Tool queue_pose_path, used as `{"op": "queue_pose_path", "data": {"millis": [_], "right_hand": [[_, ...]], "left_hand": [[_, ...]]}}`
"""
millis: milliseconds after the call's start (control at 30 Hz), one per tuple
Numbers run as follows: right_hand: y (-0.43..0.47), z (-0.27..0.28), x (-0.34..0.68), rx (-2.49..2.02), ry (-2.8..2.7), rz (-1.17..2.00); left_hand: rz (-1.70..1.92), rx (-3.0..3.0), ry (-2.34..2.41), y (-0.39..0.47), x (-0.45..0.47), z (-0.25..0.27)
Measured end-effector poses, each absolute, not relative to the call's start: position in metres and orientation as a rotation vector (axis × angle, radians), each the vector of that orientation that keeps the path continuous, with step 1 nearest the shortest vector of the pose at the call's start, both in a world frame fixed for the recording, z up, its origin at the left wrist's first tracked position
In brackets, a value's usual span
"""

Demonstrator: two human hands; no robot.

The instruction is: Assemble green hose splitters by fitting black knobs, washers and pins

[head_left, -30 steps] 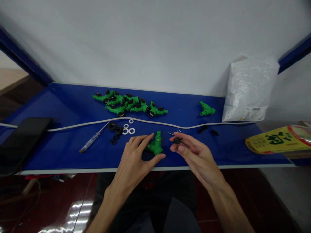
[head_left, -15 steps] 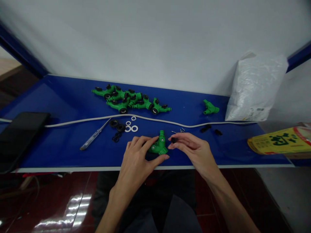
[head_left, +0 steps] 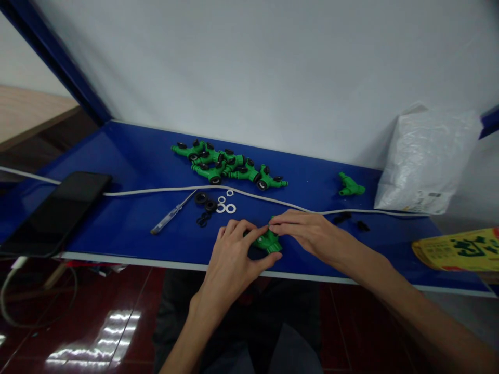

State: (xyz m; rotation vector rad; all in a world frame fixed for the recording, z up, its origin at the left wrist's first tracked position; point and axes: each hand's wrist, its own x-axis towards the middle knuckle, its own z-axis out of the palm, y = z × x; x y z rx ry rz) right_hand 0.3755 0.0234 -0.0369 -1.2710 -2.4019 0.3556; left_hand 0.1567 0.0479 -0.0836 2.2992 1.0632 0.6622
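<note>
A green Y-shaped hose connector lies on the blue shelf near its front edge. My left hand grips it from the left, thumb at the near side and fingers over the top. My right hand is closed in a pinch over the connector's far branch, palm down. Its fingertips cover the small black valve knob that showed in them earlier, so the knob itself is hidden. Beyond my left hand lie black ring nuts, small black O-rings and white washers.
Several green connectors with black knobs lie at the back. A bare green connector, small black parts, a white plastic bag and a yellow packet are rightward. A screwdriver, phone and white cable lie left.
My right hand has moved left onto the connector, bringing the black knob against it. Small screws seen earlier are now hidden behind that hand. The view has shifted left.
</note>
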Motion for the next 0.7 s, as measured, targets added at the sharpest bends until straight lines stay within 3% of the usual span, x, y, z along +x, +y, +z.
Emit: {"op": "queue_pose_path", "data": {"millis": [200, 467, 700], "right_hand": [[0.037, -0.019, 0.378, -1.244, -2.657, 0.435], [0.026, -0.032, 0.385, -1.385, -2.237, 0.611], [-0.033, -0.021, 0.473, -2.003, -1.68, 0.163]], "left_hand": [[0.641, 2.304, 1.048, 0.05, 0.156, -0.082], [0.662, 2.336, 1.054, 0.051, 0.156, -0.086], [0.691, 2.341, 1.02, 0.054, 0.154, -0.092]]}}
